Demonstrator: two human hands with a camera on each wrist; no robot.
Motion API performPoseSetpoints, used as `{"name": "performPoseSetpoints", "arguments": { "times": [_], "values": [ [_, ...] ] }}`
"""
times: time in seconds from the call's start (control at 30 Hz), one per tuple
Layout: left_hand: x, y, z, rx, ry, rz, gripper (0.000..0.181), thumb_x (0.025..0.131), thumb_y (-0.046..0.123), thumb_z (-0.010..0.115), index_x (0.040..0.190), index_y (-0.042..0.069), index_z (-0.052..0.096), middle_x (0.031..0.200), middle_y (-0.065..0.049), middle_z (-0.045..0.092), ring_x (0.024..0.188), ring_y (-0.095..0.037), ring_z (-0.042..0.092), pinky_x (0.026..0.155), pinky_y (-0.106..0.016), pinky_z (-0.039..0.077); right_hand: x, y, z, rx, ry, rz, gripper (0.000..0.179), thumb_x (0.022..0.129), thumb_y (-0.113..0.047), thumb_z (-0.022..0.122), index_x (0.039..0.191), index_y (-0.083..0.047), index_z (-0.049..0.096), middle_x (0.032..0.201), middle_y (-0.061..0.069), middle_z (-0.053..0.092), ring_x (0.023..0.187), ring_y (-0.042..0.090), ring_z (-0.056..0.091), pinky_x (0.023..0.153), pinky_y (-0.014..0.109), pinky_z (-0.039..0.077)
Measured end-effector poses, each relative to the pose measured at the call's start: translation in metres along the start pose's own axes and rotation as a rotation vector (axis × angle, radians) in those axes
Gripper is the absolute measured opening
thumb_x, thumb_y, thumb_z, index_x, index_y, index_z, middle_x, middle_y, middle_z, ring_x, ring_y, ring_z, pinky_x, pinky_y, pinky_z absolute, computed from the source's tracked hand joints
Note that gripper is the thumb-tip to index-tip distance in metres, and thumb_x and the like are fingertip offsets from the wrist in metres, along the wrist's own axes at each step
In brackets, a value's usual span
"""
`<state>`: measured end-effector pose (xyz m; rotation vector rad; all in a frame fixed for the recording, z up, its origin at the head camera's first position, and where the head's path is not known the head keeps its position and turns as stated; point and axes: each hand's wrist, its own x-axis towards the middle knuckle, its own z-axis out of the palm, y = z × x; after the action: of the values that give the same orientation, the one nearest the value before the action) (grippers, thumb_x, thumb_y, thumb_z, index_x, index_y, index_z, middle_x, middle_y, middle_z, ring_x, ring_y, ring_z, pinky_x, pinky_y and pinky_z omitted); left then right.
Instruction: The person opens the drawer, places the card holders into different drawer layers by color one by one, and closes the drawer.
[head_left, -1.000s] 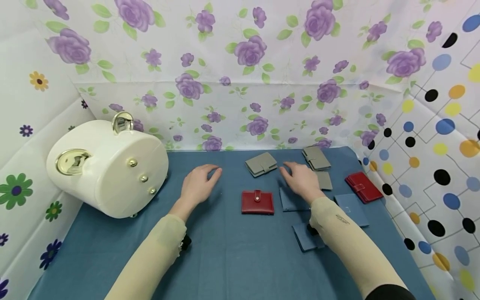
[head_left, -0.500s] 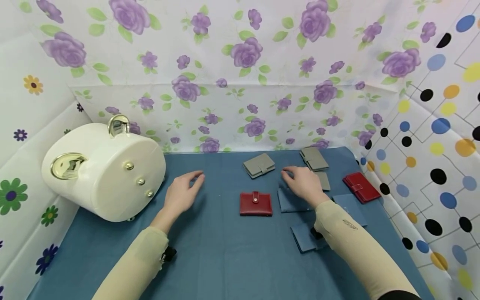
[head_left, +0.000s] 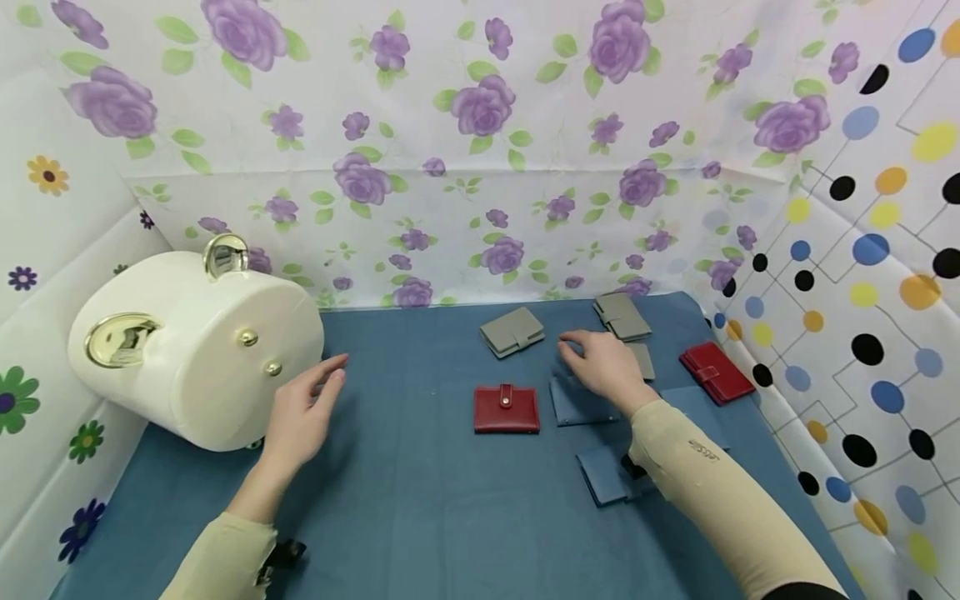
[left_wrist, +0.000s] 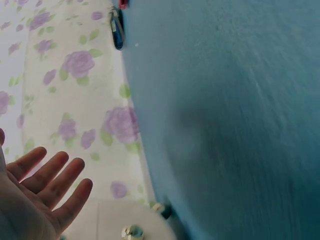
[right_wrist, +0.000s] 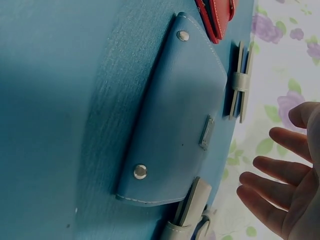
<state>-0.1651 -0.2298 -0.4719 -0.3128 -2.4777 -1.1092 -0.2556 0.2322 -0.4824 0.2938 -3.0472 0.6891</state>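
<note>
My left hand (head_left: pixel 298 417) hovers above the blue cloth beside a white drum-shaped container (head_left: pixel 247 392), its fingers loosely extended and holding nothing. The container lies on its side with gold handles and small gold feet. My right hand (head_left: pixel 603 367) is held over a blue wallet (head_left: pixel 573 407), fingers relaxed; in the right wrist view nothing is in its grasp. Near it lie a red snap wallet (head_left: pixel 506 410), a grey wallet (head_left: pixel 512 332), another grey wallet (head_left: pixel 624 317) and a partly hidden grey one (head_left: pixel 642 360).
A second red wallet (head_left: pixel 716 372) lies at the far right. Two more blue wallets, one to the right (head_left: pixel 697 412) and one nearer the front (head_left: pixel 606 475), are partly covered by my right arm. Patterned cloth walls (head_left: pixel 480 192) enclose the blue cloth (head_left: pixel 420 500).
My left hand has moved leftward and slightly down, closer to the white container. My right hand has stayed over the wallets. The whole head view has shifted a little.
</note>
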Motion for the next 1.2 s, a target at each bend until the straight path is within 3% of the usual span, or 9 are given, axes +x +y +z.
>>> {"name": "performPoseSetpoints", "arguments": {
  "times": [0.13,0.3,0.47,0.6,0.7,0.83,0.93,1.07,1.2],
  "values": [
    [-0.012,0.004,-0.014,-0.059,0.106,0.087,0.032,0.110,0.007,0.059,0.138,0.005,0.073,0.124,-0.014,0.077,0.107,0.003,0.067,0.087,-0.004,0.047,-0.002,0.005,-0.001,0.002,0.004,0.002,0.041,0.111,-0.040,0.059,0.142,-0.016,0.072,0.095,0.007,0.077,0.048,0.017,0.053,0.041,0.035,0.037],
    [-0.023,0.007,-0.033,-0.112,0.291,0.228,0.032,0.100,-0.004,0.061,0.129,-0.004,0.075,0.112,-0.013,0.078,0.102,0.007,0.068,0.084,-0.004,0.050,-0.001,0.010,-0.001,-0.006,0.000,-0.002,0.042,0.111,-0.040,0.059,0.142,-0.015,0.072,0.112,0.011,0.078,0.051,0.015,0.057,0.044,0.035,0.040],
    [-0.024,0.016,-0.053,-0.224,0.533,0.346,0.028,0.103,0.004,0.058,0.109,-0.017,0.076,0.099,-0.018,0.078,0.090,0.001,0.072,0.078,-0.007,0.051,0.000,0.015,-0.001,-0.002,0.005,0.008,0.040,0.111,-0.038,0.061,0.142,-0.015,0.073,0.105,0.008,0.078,0.050,0.016,0.055,0.043,0.035,0.040],
    [-0.025,0.019,-0.066,-0.286,0.766,0.359,0.037,0.102,0.013,0.062,0.089,-0.018,0.078,0.080,-0.013,0.077,0.072,0.004,0.066,0.070,-0.007,0.048,0.000,0.018,0.000,-0.002,0.003,0.007,0.039,0.111,-0.037,0.061,0.142,-0.016,0.073,0.084,0.003,0.073,0.047,0.017,0.052,0.041,0.034,0.036],
    [-0.029,0.011,-0.073,-0.284,0.910,0.318,0.040,0.099,0.014,0.064,0.078,-0.018,0.077,0.072,-0.002,0.074,0.063,0.006,0.060,0.066,-0.004,0.042,0.000,0.019,0.001,0.001,0.006,-0.007,0.038,0.111,-0.036,0.062,0.140,-0.015,0.074,0.085,0.004,0.074,0.046,0.017,0.051,0.041,0.033,0.035],
    [-0.040,-0.002,-0.084,-0.209,1.027,0.228,0.046,0.100,0.024,0.068,0.078,-0.016,0.077,0.075,0.010,0.071,0.062,0.009,0.057,0.065,-0.003,0.037,0.000,0.020,0.002,-0.004,0.010,-0.011,0.038,0.110,-0.035,0.063,0.139,-0.014,0.074,0.101,0.009,0.078,0.047,0.016,0.052,0.041,0.033,0.034],
    [-0.049,-0.010,-0.091,-0.099,1.085,0.061,0.038,0.102,0.015,0.057,0.090,-0.013,0.080,0.080,0.017,0.067,0.064,0.011,0.057,0.067,-0.005,0.039,0.000,0.020,0.002,-0.009,0.008,-0.004,0.038,0.111,-0.036,0.062,0.140,-0.014,0.074,0.104,0.010,0.079,0.047,0.016,0.052,0.042,0.033,0.035],
    [-0.053,-0.019,-0.098,-0.034,1.098,-0.222,0.048,0.101,0.003,0.032,0.114,-0.007,0.077,0.088,0.019,0.059,0.070,0.008,0.055,0.074,-0.011,0.043,0.001,0.021,0.001,-0.011,0.012,-0.005,0.038,0.111,-0.036,0.062,0.139,-0.014,0.074,0.107,0.011,0.079,0.047,0.016,0.052,0.042,0.034,0.036],
    [-0.052,-0.029,-0.102,-0.076,1.037,-0.372,0.046,0.108,0.008,0.029,0.135,0.003,0.066,0.102,0.015,0.055,0.088,0.000,0.057,0.086,-0.016,0.043,0.001,0.023,0.002,-0.010,0.019,-0.013,0.038,0.110,-0.035,0.063,0.139,-0.014,0.075,0.108,0.012,0.079,0.046,0.016,0.050,0.041,0.033,0.035]
  ]
}}
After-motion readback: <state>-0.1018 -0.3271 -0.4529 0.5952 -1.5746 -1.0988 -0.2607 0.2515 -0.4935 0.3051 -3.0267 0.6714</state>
